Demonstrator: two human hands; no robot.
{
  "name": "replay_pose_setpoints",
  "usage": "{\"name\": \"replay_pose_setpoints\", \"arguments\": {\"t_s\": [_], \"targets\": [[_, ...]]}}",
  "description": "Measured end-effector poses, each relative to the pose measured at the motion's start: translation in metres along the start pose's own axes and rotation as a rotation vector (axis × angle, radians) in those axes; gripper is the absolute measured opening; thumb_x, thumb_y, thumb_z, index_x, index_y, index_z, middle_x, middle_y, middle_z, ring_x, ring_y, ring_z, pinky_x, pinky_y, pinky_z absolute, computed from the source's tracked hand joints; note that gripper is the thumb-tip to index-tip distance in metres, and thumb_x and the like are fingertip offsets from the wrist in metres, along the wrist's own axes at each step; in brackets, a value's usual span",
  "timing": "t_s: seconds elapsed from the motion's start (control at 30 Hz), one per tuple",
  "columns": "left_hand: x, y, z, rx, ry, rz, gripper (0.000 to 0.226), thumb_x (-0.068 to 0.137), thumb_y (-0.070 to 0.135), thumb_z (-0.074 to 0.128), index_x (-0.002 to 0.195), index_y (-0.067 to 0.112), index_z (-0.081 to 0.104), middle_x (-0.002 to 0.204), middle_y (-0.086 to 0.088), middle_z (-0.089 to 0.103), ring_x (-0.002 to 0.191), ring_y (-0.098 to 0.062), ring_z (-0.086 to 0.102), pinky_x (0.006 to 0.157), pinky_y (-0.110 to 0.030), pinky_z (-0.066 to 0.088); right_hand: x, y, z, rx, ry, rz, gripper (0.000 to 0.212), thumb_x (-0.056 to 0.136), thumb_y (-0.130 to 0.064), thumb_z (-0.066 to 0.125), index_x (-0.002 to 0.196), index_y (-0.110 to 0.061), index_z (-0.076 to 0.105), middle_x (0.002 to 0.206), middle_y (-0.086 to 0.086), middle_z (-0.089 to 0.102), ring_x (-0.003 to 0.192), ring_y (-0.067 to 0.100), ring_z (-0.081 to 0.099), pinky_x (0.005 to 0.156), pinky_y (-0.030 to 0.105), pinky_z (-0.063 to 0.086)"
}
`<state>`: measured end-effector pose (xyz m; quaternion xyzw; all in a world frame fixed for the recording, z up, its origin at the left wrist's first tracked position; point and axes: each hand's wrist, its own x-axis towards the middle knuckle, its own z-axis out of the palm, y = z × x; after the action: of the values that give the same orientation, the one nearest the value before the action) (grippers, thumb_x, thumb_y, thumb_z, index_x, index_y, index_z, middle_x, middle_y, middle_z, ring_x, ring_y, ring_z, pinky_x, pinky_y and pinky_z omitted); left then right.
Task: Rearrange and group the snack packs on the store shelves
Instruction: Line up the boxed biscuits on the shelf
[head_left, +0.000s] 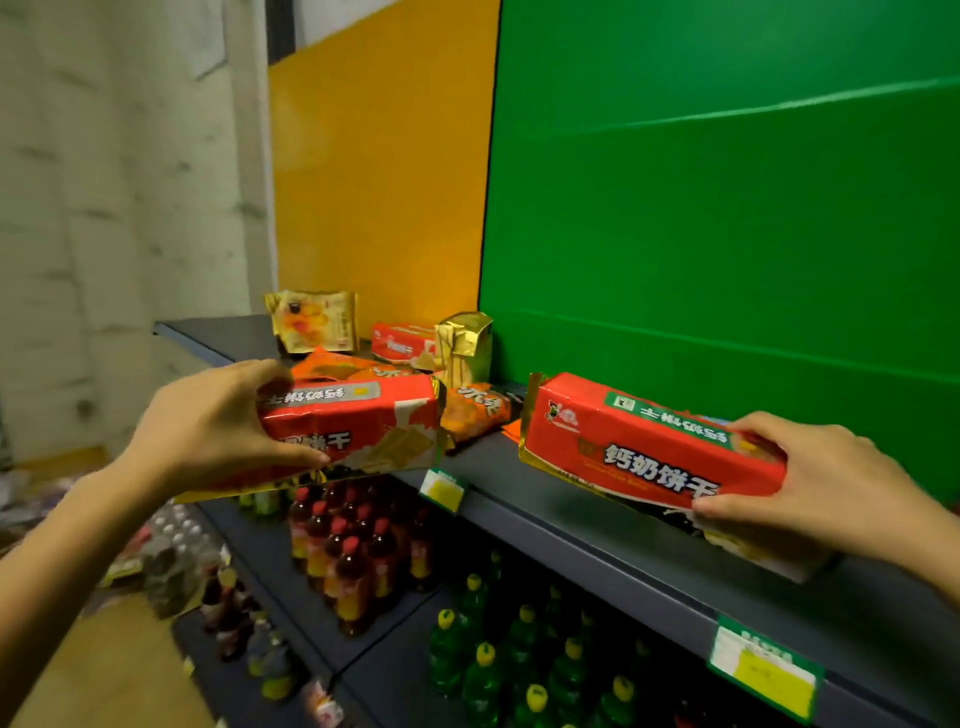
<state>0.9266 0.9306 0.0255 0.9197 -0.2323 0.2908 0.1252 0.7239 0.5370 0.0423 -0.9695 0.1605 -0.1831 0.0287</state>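
My left hand (208, 426) grips a red biscuit pack (363, 426) by its left end and holds it just off the front edge of the dark shelf (597, 514). My right hand (831, 488) grips the right end of a second red biscuit pack (639, 447), which rests tilted on the shelf before the green back panel. Behind the left pack lie orange snack packs (475, 410), a small red pack (402, 340), a gold foil pack (465, 345) standing upright and a gold pastry pack (314, 319) leaning against the yellow panel.
Green and yellow price tags (763, 670) hang on the shelf's front lip. Below, lower shelves hold red-capped drink bottles (353, 551) and green bottles with yellow caps (524, 660). A white wall stands at the left, with clutter on the floor.
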Motion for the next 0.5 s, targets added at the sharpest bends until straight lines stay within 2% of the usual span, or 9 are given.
{"name": "replay_pose_setpoints", "arguments": {"t_s": [0.1, 0.17, 0.33, 0.5], "targets": [[0.0, -0.054, -0.003, 0.022, 0.004, -0.033, 0.082, 0.038, 0.082, 0.06, 0.101, 0.03, 0.057, 0.094, 0.003, 0.072, 0.066, -0.011, 0.051, 0.048, -0.019, 0.03, 0.026, -0.051, 0.014, 0.026, -0.008, -0.039, 0.082, 0.028, -0.093, 0.039, 0.096, -0.048, 0.043, 0.1, -0.009, 0.068, 0.081, 0.015, 0.062, 0.073, 0.031, 0.052], [0.002, -0.09, -0.004, 0.015, 0.018, -0.046, 0.085, 0.035, 0.082, 0.056, 0.1, 0.028, 0.058, 0.094, 0.001, 0.073, 0.066, -0.011, 0.051, 0.048, -0.018, 0.03, 0.045, -0.085, 0.023, 0.037, 0.0, -0.054, 0.086, 0.028, -0.092, 0.039, 0.101, -0.045, 0.047, 0.099, -0.009, 0.067, 0.078, 0.014, 0.059, 0.07, 0.029, 0.048], [0.016, -0.165, -0.008, -0.016, 0.049, -0.061, 0.084, 0.036, 0.077, 0.06, 0.101, 0.025, 0.06, 0.097, -0.002, 0.074, 0.067, -0.011, 0.053, 0.049, -0.015, 0.029, 0.086, -0.16, 0.042, 0.063, 0.028, -0.054, 0.098, 0.026, -0.092, 0.038, 0.108, -0.04, 0.051, 0.093, -0.009, 0.061, 0.079, 0.017, 0.058, 0.069, 0.029, 0.046], [0.042, -0.215, -0.003, -0.009, 0.057, -0.065, 0.085, 0.037, 0.074, 0.063, 0.103, 0.02, 0.061, 0.1, -0.005, 0.074, 0.079, -0.024, 0.068, 0.052, -0.018, 0.033, 0.128, -0.218, 0.051, 0.091, 0.087, -0.071, 0.1, 0.028, -0.09, 0.04, 0.112, -0.037, 0.053, 0.105, 0.0, 0.068, 0.087, 0.025, 0.062, 0.076, 0.034, 0.049]]}}
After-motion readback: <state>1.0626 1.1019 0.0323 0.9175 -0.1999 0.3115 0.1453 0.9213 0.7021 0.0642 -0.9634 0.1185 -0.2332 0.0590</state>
